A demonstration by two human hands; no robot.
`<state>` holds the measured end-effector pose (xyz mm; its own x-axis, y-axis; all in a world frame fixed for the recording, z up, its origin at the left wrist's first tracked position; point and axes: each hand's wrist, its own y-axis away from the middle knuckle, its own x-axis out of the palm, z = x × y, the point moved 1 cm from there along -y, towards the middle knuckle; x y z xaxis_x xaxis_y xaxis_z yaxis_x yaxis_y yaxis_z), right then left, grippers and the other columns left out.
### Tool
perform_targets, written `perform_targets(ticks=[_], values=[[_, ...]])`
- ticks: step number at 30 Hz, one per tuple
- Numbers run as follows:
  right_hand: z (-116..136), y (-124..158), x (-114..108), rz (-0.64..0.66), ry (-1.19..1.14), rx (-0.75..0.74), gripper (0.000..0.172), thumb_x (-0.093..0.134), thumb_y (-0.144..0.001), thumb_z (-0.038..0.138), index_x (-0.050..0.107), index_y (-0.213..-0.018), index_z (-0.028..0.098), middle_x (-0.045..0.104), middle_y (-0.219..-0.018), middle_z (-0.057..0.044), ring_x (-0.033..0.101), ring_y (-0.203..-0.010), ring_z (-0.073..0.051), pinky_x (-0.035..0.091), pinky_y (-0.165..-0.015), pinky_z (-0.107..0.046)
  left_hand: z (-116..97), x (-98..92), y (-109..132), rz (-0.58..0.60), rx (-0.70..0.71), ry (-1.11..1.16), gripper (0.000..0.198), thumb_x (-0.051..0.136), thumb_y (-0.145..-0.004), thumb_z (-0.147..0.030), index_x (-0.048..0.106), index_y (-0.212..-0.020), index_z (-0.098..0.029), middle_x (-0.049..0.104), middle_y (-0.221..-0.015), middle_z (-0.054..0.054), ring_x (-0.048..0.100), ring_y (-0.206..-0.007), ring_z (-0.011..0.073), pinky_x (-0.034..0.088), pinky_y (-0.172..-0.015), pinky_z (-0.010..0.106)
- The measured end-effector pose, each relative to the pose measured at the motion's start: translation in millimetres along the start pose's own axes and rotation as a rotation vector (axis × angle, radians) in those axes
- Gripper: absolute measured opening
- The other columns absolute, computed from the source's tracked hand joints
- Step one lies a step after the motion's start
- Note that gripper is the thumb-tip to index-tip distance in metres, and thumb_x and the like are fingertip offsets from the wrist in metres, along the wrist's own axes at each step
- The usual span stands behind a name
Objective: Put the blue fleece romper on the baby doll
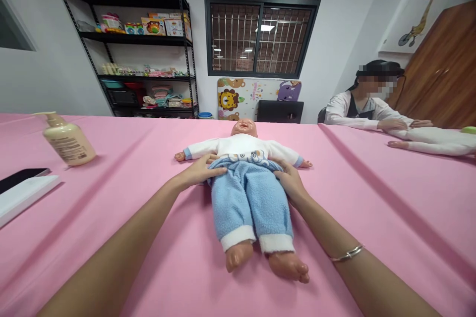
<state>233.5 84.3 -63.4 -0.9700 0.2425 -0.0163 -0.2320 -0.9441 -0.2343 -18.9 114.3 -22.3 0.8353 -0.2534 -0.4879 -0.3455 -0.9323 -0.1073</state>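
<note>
A baby doll lies on its back in the middle of the pink table, head away from me, wearing a white top and fluffy blue trousers. My left hand grips the waistband of the trousers on the doll's left-hand side in view, fingers curled over the fabric. My right hand holds the waistband on the other side, fingers pressed into the cloth. A silver bracelet sits on my right wrist. The doll's bare feet point toward me.
A beige pump bottle stands at the left. A dark phone and a white flat object lie at the left edge. Another person sits at the far right with a second doll. Shelves with toys line the back wall.
</note>
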Motion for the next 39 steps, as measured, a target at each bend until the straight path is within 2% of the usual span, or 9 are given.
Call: perform_targets(ticks=[3, 5, 9, 14, 20, 28, 31, 35, 39], values=[[4, 3, 3, 0.150, -0.165, 0.147, 0.038, 0.054, -0.058, 0.021, 0.065, -0.094, 0.017, 0.066, -0.094, -0.002, 0.057, -0.089, -0.021, 0.043, -0.081, -0.032, -4, -0.6, 2, 0.071, 0.056, 0.044, 0.051, 0.071, -0.062, -0.040, 0.059, -0.107, -0.020, 0.053, -0.122, 0.005, 0.049, -0.110, 0.0246, 0.041, -0.089, 0.030], [6, 6, 4, 0.187, -0.219, 0.224, 0.033, 0.061, -0.061, 0.027, 0.065, -0.092, 0.016, 0.067, -0.087, -0.003, 0.058, -0.082, -0.021, 0.044, -0.077, -0.032, -9, 5.3, 1, -0.005, 0.114, 0.068, 0.035, 0.062, -0.069, -0.037, 0.062, -0.098, -0.017, 0.060, -0.108, 0.004, 0.053, -0.101, 0.0221, 0.043, -0.083, 0.028], [5, 8, 5, 0.138, -0.298, 0.320, 0.036, 0.070, -0.060, 0.032, 0.065, -0.092, 0.017, 0.068, -0.092, -0.004, 0.059, -0.088, -0.022, 0.046, -0.082, -0.033, -10, 18.7, -2, -0.180, 0.074, 0.132, 0.024, 0.049, -0.076, -0.033, 0.059, -0.087, -0.015, 0.059, -0.080, 0.000, 0.054, -0.074, 0.0158, 0.042, -0.063, 0.024], [-3, 2, 1, 0.059, -0.295, 0.403, 0.036, 0.065, -0.066, 0.035, 0.063, -0.098, 0.018, 0.064, -0.107, -0.005, 0.055, -0.105, -0.023, 0.044, -0.090, -0.034, -1, 26.3, -3, -0.074, 0.046, 0.271, 0.025, 0.053, -0.075, -0.032, 0.057, -0.094, -0.016, 0.061, -0.085, 0.001, 0.056, -0.079, 0.0156, 0.043, -0.069, 0.025], [-1, -5, -6, 0.101, -0.202, 0.364, 0.035, 0.065, -0.066, 0.038, 0.063, -0.097, 0.022, 0.064, -0.106, -0.004, 0.052, -0.110, -0.025, 0.042, -0.094, -0.037, -2, 20.2, -2, 0.087, 0.121, 0.159, 0.038, 0.062, -0.070, -0.045, 0.064, -0.093, -0.015, 0.065, -0.098, 0.005, 0.054, -0.101, 0.0253, 0.039, -0.091, 0.036], [42, 6, -15, 0.351, -0.329, 0.146, 0.041, 0.067, -0.062, 0.036, 0.061, -0.100, 0.020, 0.065, -0.086, -0.004, 0.058, -0.079, -0.021, 0.044, -0.074, -0.033, 0, 21.8, -2, -0.140, -0.023, 0.661, 0.054, 0.058, -0.071, -0.055, 0.062, -0.104, -0.013, 0.067, -0.092, 0.008, 0.060, -0.089, 0.0264, 0.046, -0.084, 0.037], [35, 3, -14, 0.232, -0.159, 0.112, 0.032, 0.069, -0.060, 0.035, 0.061, -0.086, 0.018, 0.061, -0.073, -0.001, 0.053, -0.068, -0.016, 0.040, -0.064, -0.027, 9, 19.8, -5, -0.112, -0.058, 0.564, 0.054, 0.060, -0.071, -0.053, 0.061, -0.107, -0.013, 0.066, -0.098, 0.008, 0.059, -0.095, 0.0265, 0.044, -0.088, 0.036], [17, -2, -13, 0.068, 0.175, 0.080, 0.026, 0.068, -0.061, 0.039, 0.060, -0.067, 0.015, 0.054, -0.056, 0.001, 0.046, -0.057, -0.014, 0.034, -0.056, -0.027, 14, 7.7, -5, -0.082, -0.069, 0.057, 0.051, 0.058, -0.070, -0.058, 0.066, -0.098, -0.016, 0.066, -0.101, 0.007, 0.056, -0.101, 0.0309, 0.040, -0.091, 0.039], [9, -1, -14, 0.089, 0.101, 0.076, 0.026, 0.066, -0.065, 0.040, 0.065, -0.065, 0.014, 0.062, -0.062, -0.004, 0.055, -0.068, -0.022, 0.041, -0.063, -0.032, 10, 1.7, -3, -0.095, -0.043, -0.156, 0.049, 0.056, -0.070, -0.059, 0.068, -0.094, -0.018, 0.066, -0.100, 0.008, 0.053, -0.106, 0.0341, 0.035, -0.094, 0.041]])
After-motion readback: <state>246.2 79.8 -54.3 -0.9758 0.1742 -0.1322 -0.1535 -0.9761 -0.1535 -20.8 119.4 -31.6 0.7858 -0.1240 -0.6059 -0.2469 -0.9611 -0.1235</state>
